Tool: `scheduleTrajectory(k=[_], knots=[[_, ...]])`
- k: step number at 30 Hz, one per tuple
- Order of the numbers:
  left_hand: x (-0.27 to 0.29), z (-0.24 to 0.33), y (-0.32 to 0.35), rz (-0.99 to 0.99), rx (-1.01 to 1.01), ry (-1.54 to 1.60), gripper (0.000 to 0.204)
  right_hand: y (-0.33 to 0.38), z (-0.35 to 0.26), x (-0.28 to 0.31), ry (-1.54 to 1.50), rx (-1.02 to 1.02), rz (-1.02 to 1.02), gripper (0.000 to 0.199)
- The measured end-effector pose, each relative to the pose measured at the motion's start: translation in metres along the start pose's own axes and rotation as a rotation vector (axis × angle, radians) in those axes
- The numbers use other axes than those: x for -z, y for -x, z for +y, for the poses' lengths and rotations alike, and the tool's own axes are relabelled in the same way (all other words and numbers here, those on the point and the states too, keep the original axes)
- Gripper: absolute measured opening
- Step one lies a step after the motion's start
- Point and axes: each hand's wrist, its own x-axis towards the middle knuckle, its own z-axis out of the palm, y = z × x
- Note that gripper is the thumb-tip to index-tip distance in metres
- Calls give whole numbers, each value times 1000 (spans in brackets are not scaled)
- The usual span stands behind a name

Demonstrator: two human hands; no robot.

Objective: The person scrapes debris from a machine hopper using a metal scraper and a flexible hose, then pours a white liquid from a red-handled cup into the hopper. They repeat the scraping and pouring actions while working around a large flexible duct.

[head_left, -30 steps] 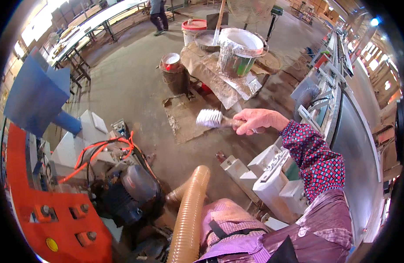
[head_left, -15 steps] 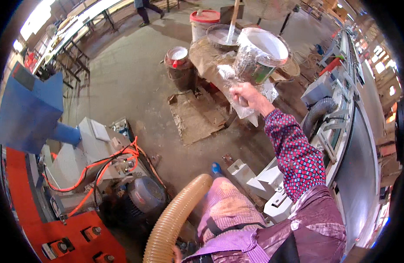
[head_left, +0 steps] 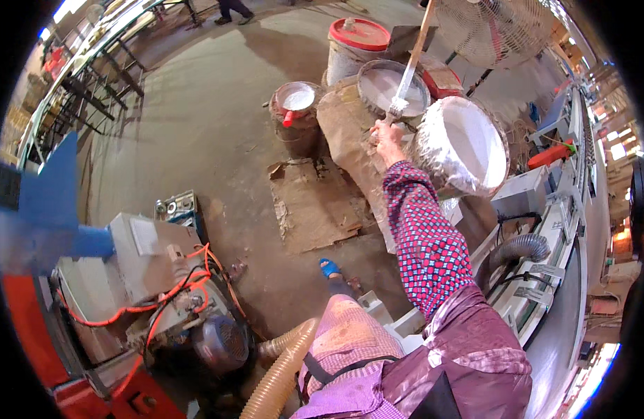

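Right hand (head_left: 387,142) was clamped round the brush (head_left: 397,107), couldn't tell with the left hand out of view, and a sleeve (head_left: 430,251) bump could've tipped the bucket (head_left: 437,150) off the desk's (head_left: 341,120) right edge.

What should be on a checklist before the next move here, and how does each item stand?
1. Brush gripped in the right hand: ok.
2. Coated bucket open at the top: ok, its white inside shows.
3. Brush clear of the wooden stick: cannot tell, they overlap in view.
4. Blue shoe off the floor cardboard: ok, a gap shows.
5. Left hand placed safely: cannot tell, out of view.
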Motion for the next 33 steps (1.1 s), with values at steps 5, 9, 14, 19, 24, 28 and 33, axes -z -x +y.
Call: scheduleTrajectory(k=[5, 9, 14, 19, 24, 28, 33], knots=[[-73, 117, -11, -77, -136, -80, 25, -28, 5, -2, 665, 93, 293, 24], [-114, 175, -24, -142, -226, -113, 25, -46, 10, -7, 1059, -12, 466, 40], [-142, 222, -45, -181, -319, -151, 26, -40, -21, -19, 1187, -32, 444, 37], [-168, 261, -60, -241, -438, -195, 26, -48, -16, -25, 1237, -22, 453, 42], [-185, 300, -67, -280, -575, -243, 27, -26, -5, -39, 1099, 49, 378, 43], [-210, 329, -62, -321, -664, -287, 27, 40, -29, -18, 1134, 475, 88, 53], [-227, 362, -51, -321, -764, -345, 28, 191, -46, 22, 310, 401, -817, 14]])
